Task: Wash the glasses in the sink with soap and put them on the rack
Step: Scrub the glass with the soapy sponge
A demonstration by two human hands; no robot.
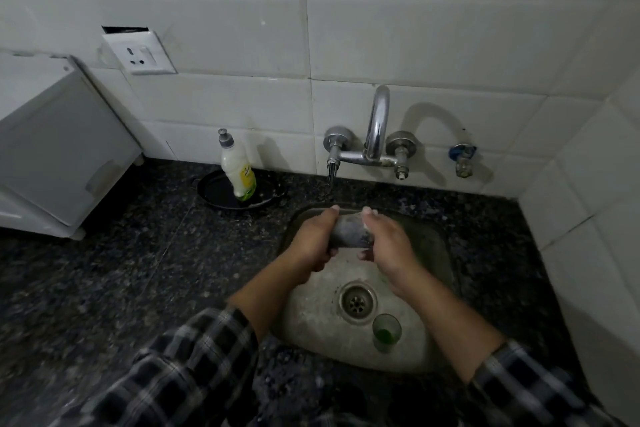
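Over the steel sink (311, 315) I hold a glass (349, 230) lying on its side between both hands. My left hand (311, 239) grips its left end, fingers curled round it. My right hand (388, 239) wraps the right end, thumb below. Whether a sponge is in that hand I cannot tell. A second small glass (387, 331) with green at its bottom stands upright in the sink, right of the drain (356, 302). The dish soap bottle (239, 166) stands on a black plate (221, 196) on the counter at back left.
A chrome wall tap (375, 128) with two valves arches above the sink. A small blue-handled valve (463, 158) is on the wall to its right. A white appliance (52, 149) sits at far left on the dark granite counter (121, 270). A wall socket (138, 54) is above it.
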